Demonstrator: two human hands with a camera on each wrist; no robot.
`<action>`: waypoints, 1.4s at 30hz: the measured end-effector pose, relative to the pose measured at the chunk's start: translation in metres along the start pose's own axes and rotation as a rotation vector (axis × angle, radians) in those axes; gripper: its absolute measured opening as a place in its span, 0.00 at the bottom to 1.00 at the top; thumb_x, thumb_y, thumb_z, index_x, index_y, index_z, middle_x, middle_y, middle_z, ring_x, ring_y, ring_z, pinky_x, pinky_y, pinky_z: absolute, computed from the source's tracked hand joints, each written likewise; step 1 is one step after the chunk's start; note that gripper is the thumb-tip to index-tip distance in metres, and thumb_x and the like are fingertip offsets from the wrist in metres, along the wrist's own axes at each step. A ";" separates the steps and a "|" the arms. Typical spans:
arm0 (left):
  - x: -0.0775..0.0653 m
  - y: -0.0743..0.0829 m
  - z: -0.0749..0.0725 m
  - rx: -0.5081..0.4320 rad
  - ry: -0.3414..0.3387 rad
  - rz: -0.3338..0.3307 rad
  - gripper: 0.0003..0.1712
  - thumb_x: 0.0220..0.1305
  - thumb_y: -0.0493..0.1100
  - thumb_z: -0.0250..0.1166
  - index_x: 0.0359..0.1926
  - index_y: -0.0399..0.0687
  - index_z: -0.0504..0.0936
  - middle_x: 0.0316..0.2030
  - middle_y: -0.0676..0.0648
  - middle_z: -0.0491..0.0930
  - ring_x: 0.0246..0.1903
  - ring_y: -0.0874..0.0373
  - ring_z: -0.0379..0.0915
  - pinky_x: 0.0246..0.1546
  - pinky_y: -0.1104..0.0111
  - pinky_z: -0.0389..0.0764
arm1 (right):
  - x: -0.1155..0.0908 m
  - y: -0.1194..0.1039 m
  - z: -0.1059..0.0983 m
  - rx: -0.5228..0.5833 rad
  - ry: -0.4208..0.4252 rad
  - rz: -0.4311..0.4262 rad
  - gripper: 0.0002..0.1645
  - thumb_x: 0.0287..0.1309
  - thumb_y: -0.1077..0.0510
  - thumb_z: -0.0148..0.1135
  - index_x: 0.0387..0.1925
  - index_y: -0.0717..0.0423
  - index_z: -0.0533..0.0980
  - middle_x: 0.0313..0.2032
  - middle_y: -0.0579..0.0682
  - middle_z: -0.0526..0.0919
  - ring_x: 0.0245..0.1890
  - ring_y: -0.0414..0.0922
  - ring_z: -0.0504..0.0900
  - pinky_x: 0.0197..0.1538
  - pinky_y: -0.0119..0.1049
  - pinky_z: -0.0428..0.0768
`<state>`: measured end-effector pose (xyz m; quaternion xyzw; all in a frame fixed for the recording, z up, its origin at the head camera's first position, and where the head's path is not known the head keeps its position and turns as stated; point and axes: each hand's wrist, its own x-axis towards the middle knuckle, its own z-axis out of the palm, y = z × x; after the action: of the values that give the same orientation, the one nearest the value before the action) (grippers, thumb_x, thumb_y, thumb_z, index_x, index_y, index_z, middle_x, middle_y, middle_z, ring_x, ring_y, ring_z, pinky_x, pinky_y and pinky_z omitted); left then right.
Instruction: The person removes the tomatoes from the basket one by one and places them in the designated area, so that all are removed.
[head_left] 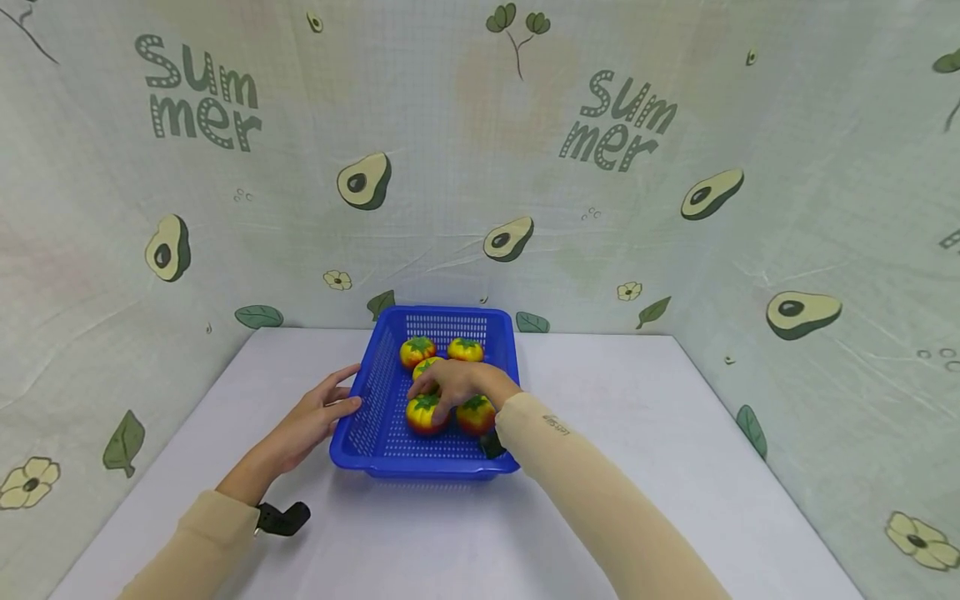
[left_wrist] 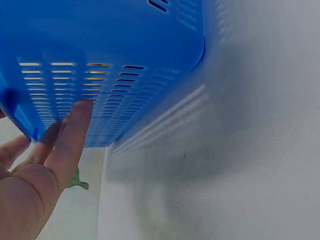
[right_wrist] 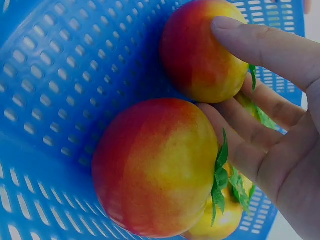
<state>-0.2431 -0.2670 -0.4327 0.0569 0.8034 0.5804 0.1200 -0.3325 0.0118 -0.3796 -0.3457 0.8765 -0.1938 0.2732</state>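
Observation:
A blue plastic basket [head_left: 352, 454] with slotted walls holds several red-and-yellow tomatoes with green leafy tops. My right hand [head_left: 459, 382] reaches down into it and grips the near left tomato [right_wrist: 187, 55], thumb on one side and fingers on the other. Right beside that one sits a larger-looking tomato [right_wrist: 155, 167] in the right wrist view. Two tomatoes lie toward the basket's far end, and another is partly hidden behind my right hand. My left hand [head_left: 311, 421] touches the basket's left side from outside, its fingers fairly straight against the wall and rim.
The basket stands on a white table [head_left: 600, 417], toward the back. Behind and along the sides hangs a pale cloth [head_left: 450, 108] printed with avocados, leaves and lettering. A black wrist device [head_left: 283, 518] sits at my left cuff.

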 end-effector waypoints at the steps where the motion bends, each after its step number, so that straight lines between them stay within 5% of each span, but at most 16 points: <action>1: 0.000 0.000 0.000 0.003 -0.003 0.003 0.45 0.82 0.53 0.58 0.87 0.56 0.43 0.77 0.29 0.58 0.73 0.29 0.63 0.71 0.34 0.67 | 0.000 0.000 0.000 -0.012 -0.003 0.005 0.33 0.63 0.60 0.76 0.69 0.42 0.80 0.69 0.48 0.79 0.70 0.49 0.75 0.75 0.53 0.73; 18: 0.000 -0.001 0.002 -0.005 -0.009 0.008 0.45 0.83 0.53 0.57 0.87 0.57 0.42 0.77 0.28 0.57 0.73 0.29 0.62 0.71 0.34 0.66 | 0.003 0.001 0.000 -0.057 -0.031 0.033 0.32 0.63 0.57 0.77 0.67 0.35 0.81 0.65 0.49 0.81 0.67 0.48 0.77 0.71 0.50 0.78; 28: -0.001 -0.002 0.002 -0.016 -0.003 -0.004 0.45 0.82 0.54 0.58 0.87 0.59 0.43 0.78 0.29 0.57 0.74 0.29 0.61 0.72 0.33 0.64 | 0.006 -0.002 0.002 -0.080 -0.051 0.056 0.34 0.62 0.55 0.78 0.68 0.34 0.79 0.68 0.49 0.79 0.67 0.50 0.76 0.72 0.56 0.76; 42: -0.002 0.001 0.004 -0.002 -0.009 0.000 0.45 0.82 0.54 0.57 0.87 0.56 0.42 0.77 0.28 0.57 0.74 0.29 0.61 0.73 0.33 0.62 | -0.018 -0.008 -0.020 -0.116 -0.012 -0.019 0.35 0.65 0.55 0.76 0.71 0.38 0.77 0.70 0.47 0.77 0.69 0.49 0.73 0.72 0.51 0.76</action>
<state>-0.2405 -0.2637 -0.4324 0.0593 0.8024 0.5808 0.1240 -0.3295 0.0226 -0.3537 -0.3705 0.8813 -0.1430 0.2560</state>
